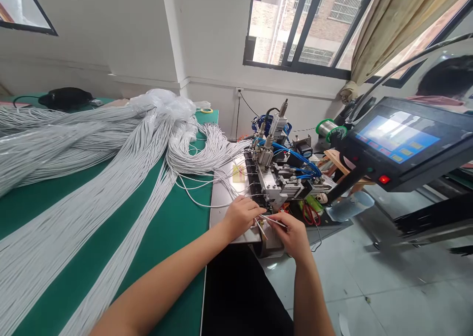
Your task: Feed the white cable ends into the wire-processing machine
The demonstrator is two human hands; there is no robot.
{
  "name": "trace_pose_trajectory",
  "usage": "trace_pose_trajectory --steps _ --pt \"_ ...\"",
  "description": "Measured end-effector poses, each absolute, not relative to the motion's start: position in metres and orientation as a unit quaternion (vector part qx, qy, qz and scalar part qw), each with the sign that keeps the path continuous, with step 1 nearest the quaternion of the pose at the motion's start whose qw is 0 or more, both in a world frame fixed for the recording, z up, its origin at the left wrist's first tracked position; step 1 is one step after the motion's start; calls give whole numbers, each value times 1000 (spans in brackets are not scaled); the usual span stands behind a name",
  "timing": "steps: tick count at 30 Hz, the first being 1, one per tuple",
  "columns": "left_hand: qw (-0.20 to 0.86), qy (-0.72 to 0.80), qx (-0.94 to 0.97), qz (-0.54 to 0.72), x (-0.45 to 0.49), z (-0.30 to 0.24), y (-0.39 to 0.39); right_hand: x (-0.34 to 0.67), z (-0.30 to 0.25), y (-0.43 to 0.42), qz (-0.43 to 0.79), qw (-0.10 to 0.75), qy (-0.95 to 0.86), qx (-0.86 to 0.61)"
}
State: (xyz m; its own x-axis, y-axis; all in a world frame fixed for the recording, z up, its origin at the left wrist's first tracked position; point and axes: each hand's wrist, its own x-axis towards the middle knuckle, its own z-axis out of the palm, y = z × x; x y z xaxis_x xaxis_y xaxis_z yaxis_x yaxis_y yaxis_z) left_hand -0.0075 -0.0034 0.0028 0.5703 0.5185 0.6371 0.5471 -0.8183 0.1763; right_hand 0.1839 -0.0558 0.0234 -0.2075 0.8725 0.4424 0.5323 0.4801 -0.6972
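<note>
Head view: working bare-handed at the near end of a bench machine [269, 178], just at six o'clock from it. Pinching with the left hand [240, 217], with fingers narrow around white cable ends [262, 229] and with one slanting toward five o'clock to a free tip. Pinching with the right hand [294, 236] as well, with thumb and fingers drawn close on a lead [272, 220] spanning the small gap between both hands. Cannot tell the number of leads in either grip, nor any contact with the machine, for lack of a clear view past the left fingertips.

Judging by the grips, in the midst of separating or straightening cable ends at the fingertips. Probably calling next for a light, steady pinch on both sides, with the leads kept apart and the fingertips kept clear of the machine parts at twelve o'clock.

Note at ten to eleven o'clock from the hands a curved bundle of white cables [195, 163] trailing toward the machine, and at nine to ten o'clock longer cable bundles [111, 198] laid over a green table [185, 222]. Find the lit screen [401, 134] at two o'clock, a wire spool [328, 129] at one, and red-handled scissors [311, 214] just beside the right hand, at one o'clock from it.
</note>
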Motion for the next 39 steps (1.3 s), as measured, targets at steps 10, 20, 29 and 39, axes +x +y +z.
trace_pose_trajectory --steps 10,20,29,39 --pt "-50 -287 -861 -417 -6 7 -1 189 27 -44 369 412 -674 -489" --pt "2 -308 -841 -444 -1 5 -3 192 23 -36 385 474 -606 -510" --pt "81 -348 -854 -378 6 0 -3 185 4 -26 322 538 -532 -569" --pt "84 -353 -871 -330 9 -6 -1 193 5 -33 322 502 -611 -521"
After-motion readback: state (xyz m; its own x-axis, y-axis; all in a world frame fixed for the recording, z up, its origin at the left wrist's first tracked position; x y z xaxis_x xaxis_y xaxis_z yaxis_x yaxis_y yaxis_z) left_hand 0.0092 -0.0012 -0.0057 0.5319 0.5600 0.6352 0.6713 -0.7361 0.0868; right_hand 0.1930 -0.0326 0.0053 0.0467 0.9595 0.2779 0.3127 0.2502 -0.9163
